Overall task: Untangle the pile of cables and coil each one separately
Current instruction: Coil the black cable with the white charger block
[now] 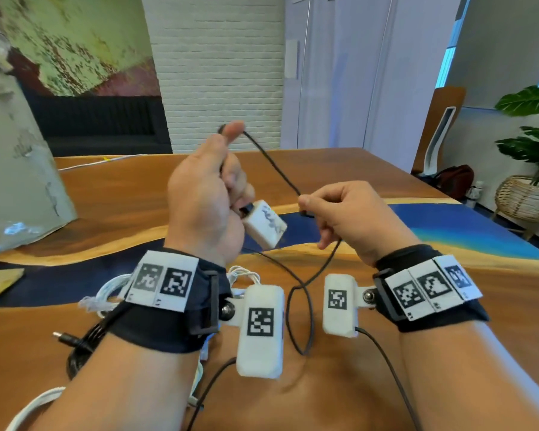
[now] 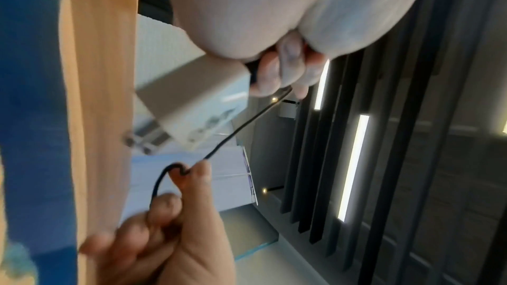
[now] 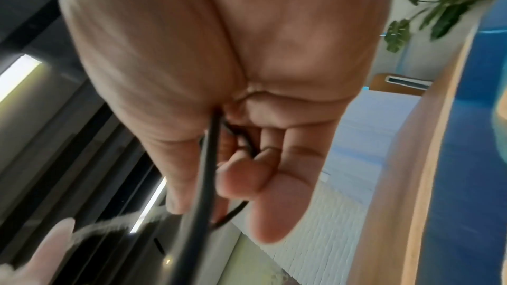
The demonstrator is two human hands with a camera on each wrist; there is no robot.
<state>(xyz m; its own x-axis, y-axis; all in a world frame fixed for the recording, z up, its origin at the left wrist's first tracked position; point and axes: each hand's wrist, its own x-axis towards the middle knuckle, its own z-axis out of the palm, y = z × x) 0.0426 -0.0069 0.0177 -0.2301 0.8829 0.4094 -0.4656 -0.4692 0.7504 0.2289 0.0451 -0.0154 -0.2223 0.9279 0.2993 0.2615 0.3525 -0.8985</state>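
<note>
Head view: we are gripping the black cable (image 1: pixel 274 163) and its white charger (image 1: pixel 263 223) in our left hand (image 1: pixel 204 197) above the wooden table (image 1: pixel 122 194), our right hand (image 1: pixel 349 213) pinching the cable further along.

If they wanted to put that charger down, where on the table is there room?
Bare wood lies beyond the left hand, toward the table far edge, and right of the right hand. Near the wrists it is crowded: white cables, a black cable loop.
</note>
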